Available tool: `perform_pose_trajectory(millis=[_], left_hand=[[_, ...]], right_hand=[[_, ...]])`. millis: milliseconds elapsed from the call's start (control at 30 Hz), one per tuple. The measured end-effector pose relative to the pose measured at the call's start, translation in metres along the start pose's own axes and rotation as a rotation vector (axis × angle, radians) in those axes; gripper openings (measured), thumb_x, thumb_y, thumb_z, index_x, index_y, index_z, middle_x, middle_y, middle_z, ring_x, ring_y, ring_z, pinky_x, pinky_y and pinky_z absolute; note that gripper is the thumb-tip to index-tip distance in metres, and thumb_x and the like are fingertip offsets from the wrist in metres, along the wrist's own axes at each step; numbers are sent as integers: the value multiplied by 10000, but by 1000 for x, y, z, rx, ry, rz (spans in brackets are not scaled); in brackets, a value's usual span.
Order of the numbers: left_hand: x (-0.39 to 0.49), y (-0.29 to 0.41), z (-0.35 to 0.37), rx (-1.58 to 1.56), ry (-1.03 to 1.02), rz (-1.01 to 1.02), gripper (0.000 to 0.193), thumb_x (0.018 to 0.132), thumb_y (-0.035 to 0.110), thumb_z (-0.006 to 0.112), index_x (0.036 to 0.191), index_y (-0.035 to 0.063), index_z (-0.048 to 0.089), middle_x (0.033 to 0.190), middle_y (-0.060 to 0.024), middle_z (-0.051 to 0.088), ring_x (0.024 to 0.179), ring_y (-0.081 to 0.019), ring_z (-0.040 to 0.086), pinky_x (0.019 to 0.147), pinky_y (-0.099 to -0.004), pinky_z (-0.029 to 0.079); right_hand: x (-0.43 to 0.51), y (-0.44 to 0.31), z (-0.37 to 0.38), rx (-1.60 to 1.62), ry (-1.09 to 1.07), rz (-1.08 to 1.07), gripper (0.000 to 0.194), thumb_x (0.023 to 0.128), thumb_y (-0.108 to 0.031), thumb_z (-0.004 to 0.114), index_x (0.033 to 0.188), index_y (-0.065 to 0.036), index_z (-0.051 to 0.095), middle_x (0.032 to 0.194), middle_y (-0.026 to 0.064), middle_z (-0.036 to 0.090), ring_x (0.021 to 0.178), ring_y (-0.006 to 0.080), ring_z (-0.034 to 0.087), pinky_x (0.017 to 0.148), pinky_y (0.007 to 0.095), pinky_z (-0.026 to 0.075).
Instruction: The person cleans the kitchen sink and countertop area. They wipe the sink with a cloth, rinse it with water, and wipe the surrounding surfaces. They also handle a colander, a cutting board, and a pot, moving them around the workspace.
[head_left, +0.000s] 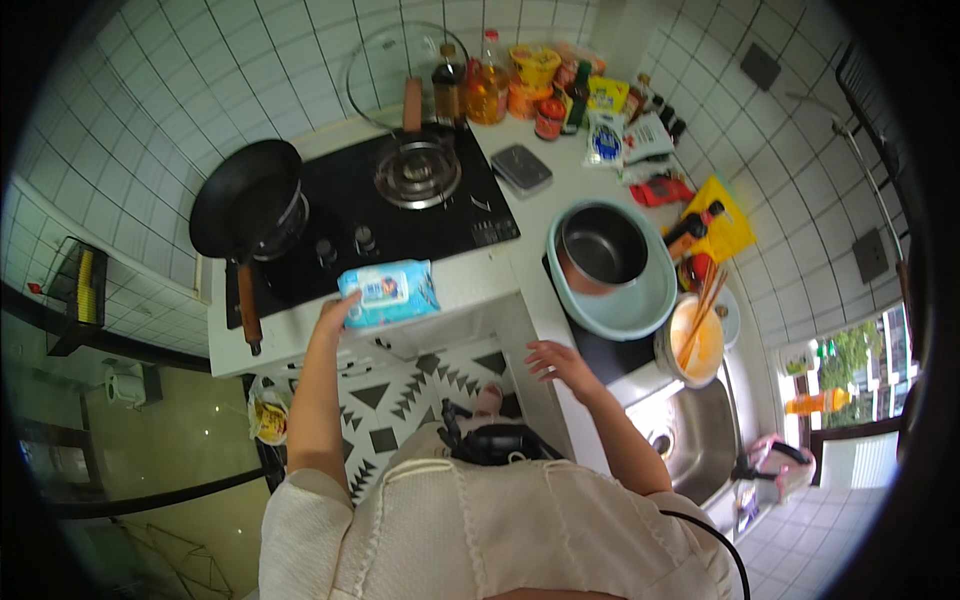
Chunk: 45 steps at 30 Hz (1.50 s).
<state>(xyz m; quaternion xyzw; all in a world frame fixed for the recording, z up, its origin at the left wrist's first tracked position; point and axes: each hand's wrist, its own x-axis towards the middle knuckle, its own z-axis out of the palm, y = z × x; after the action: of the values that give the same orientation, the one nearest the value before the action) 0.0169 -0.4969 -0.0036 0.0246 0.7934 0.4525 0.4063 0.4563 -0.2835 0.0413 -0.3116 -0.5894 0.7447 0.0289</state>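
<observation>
My left hand (342, 311) grips the left end of a blue soft pack of wipes (388, 294), held at the front edge of the counter by the gas hob (345, 217). Nothing is in my right hand (559, 366); its fingers are apart, near the counter's inner edge, below a pale blue plastic basin (637, 315). In that basin stands a dark-lined saucepan (604, 244). A black wok with a wooden handle (251, 202) rests on the left burner. The right burner (418, 171) has no pan on it.
Sauce bottles, an oil bottle (487, 94) and food packets crowd the back corner. A glass lid (405, 67) leans on the tiled wall. A small grey kitchen scale (521, 168) lies right of the hob. Bowls with chopsticks (697, 322) stand beside the steel sink (701, 450).
</observation>
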Motion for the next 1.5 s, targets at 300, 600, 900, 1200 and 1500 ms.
perform_pose_trajectory(millis=[300, 600, 900, 1200, 1500], left_hand=[[-1, -22, 10, -189, -7, 232, 597, 758, 398, 768, 1125, -38, 590, 1025, -119, 658, 917, -200, 624, 813, -338, 497], [-103, 23, 41, -274, 129, 568, 780, 787, 234, 754, 1336, -69, 291, 1145, -185, 538, 1083, -224, 540, 905, -338, 457], [-287, 54, -155, -790, 35, 695, 657, 805, 112, 732, 1350, 20, 375, 1266, -99, 497, 1163, -173, 494, 978, -317, 431], [-314, -20, -368, -982, 198, 898, 598, 978, 466, 385, 1385, 34, 316, 1307, -166, 482, 1191, -278, 523, 976, -431, 457], [-307, -98, -467, -852, 354, 803, 441, 940, 266, 505, 1289, 15, 408, 1201, -195, 553, 1021, -280, 615, 919, -388, 477]], right_hand=[[184, -21, 87, -381, -87, 238, 723, 901, -426, 580, 1472, -103, 278, 1240, 98, 524, 1055, 194, 544, 818, 354, 513], [156, -64, 115, 136, -311, 239, 520, 911, -382, 586, 1325, -134, 393, 1265, 75, 505, 1135, 221, 516, 926, 447, 452], [74, -235, 259, 130, -720, -151, 1115, 732, -327, 793, 1514, -186, 11, 1388, 173, 418, 1236, 267, 484, 937, 380, 492], [92, -270, 562, 177, -423, -230, 580, 772, -122, 718, 1263, 37, 454, 1181, 141, 592, 1063, 224, 603, 914, 358, 508], [189, -417, 809, 5, -610, -398, 550, 842, -180, 683, 1263, 60, 424, 1194, 198, 548, 1029, 270, 606, 856, 411, 541]])
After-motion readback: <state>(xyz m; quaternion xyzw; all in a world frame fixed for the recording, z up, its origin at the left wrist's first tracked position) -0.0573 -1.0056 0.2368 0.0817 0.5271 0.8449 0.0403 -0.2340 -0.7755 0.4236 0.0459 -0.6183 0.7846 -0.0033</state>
